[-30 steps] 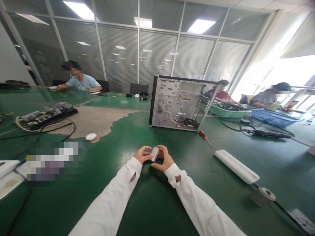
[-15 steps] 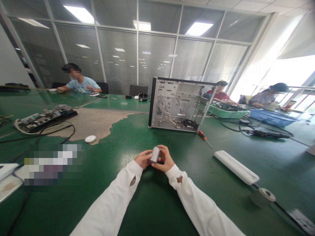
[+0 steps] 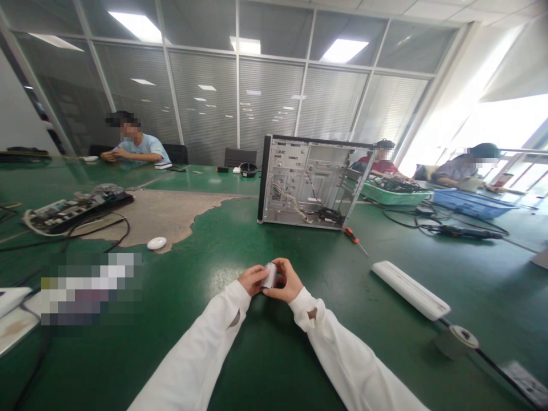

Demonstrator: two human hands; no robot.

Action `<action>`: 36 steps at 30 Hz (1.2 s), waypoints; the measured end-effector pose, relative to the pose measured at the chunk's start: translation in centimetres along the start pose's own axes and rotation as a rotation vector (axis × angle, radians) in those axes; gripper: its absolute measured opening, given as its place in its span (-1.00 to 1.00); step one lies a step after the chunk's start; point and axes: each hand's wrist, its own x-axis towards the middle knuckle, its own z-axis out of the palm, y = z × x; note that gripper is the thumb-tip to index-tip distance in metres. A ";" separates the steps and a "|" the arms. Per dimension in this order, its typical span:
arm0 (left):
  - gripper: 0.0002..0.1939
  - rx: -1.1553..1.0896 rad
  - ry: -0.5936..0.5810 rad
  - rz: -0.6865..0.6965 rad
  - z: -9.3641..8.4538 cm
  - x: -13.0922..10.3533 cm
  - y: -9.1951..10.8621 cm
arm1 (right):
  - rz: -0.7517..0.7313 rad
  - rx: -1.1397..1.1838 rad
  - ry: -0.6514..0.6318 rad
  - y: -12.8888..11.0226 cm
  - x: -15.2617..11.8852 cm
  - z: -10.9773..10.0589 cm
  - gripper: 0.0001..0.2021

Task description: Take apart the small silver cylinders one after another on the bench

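A small silver-grey metal cylinder (image 3: 269, 276) is held between both hands above the green table (image 3: 222, 354). My left hand (image 3: 252, 279) grips its left side, with the thumb and fingers closed on it. From the right, my right hand (image 3: 289, 281) curls round it, fingers at the top end and thumb low down. The cylinder stands nearly upright, tilted slightly. Beyond the hands is an open computer case (image 3: 310, 182), its metal inside and some cables showing. An orange-handled screwdriver (image 3: 351, 236) lies by the case's right corner.
At right lie a white power strip (image 3: 409, 288), a roll of tape (image 3: 464, 338), a green basket (image 3: 385, 196) and a blue basket (image 3: 475, 205). On the left are a circuit assembly (image 3: 81, 208), cables and a white round object (image 3: 156, 244). Several people sit around.
Both hands and the cylinder have dropped slightly, and the left fingers now reach further over the cylinder. The person at far left has brought their hands together.
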 end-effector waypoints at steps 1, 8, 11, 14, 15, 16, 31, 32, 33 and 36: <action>-0.65 0.007 0.019 0.014 0.0 0.1 -0.1 | -0.002 -0.009 -0.003 0.0 0.0 0.0 -0.39; -0.65 0.033 0.065 -0.009 -0.1 0.0 0.2 | -0.032 -0.073 -0.060 -0.1 0.0 -0.2 -0.32; -0.66 -0.005 0.058 -0.036 -0.2 -0.2 0.5 | -0.055 -0.061 -0.095 -0.3 0.0 -0.3 -0.29; -0.70 -0.030 0.017 -0.048 -0.4 -0.3 0.8 | -0.065 -0.054 -0.120 -0.4 0.0 -0.3 -0.27; -0.71 -0.037 -0.005 -0.052 -0.4 -0.4 0.9 | -0.064 -0.053 -0.128 -0.4 0.0 -0.3 -0.26; -0.72 -0.045 -0.028 -0.057 -0.5 -0.4 1.0 | -0.062 -0.052 -0.135 -0.4 -0.1 -0.4 -0.25; -0.66 -0.068 -0.291 -0.177 -0.4 -1.1 1.7 | -0.088 -0.132 -0.118 -1.4 -0.4 -0.4 -0.26; -0.66 -0.070 -0.285 -0.180 -0.3 -1.1 1.7 | -0.087 -0.147 -0.113 -1.5 -0.4 -0.5 -0.27; -0.67 -0.070 -0.272 -0.182 -0.3 -1.0 1.6 | -0.085 -0.160 -0.108 -1.6 -0.4 -0.5 -0.28; -0.71 -0.045 -0.171 -0.155 -0.1 -0.7 1.2 | -0.078 -0.186 -0.093 -1.9 -0.4 -0.7 -0.33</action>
